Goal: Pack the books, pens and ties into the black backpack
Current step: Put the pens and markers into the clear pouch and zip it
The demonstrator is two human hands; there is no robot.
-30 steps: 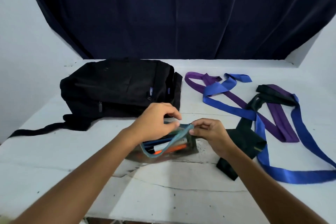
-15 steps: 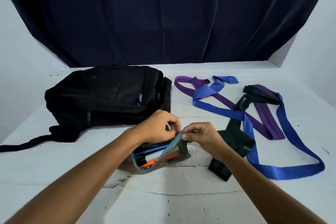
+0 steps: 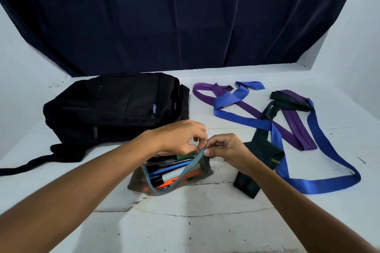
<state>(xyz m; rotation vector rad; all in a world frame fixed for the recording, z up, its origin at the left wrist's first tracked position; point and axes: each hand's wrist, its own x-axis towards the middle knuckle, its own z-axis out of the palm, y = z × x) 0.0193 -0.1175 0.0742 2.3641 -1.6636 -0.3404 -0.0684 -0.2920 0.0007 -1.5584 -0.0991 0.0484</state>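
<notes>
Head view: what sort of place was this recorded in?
Probably a makeshift recording setup, not a lived-in room: a dark curtain hung as a backdrop, plain white walls, and a cracked white table holding only the packing items.

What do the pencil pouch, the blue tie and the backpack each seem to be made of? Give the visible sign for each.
Pencil pouch: probably soft see-through plastic or mesh, since pens show through its side; teal zip edge.
Blue tie: looks like satin-type woven cloth, with a light sheen and soft folds.
Backpack: seemingly matt black woven fabric, slumped and creased, no shine.
</notes>
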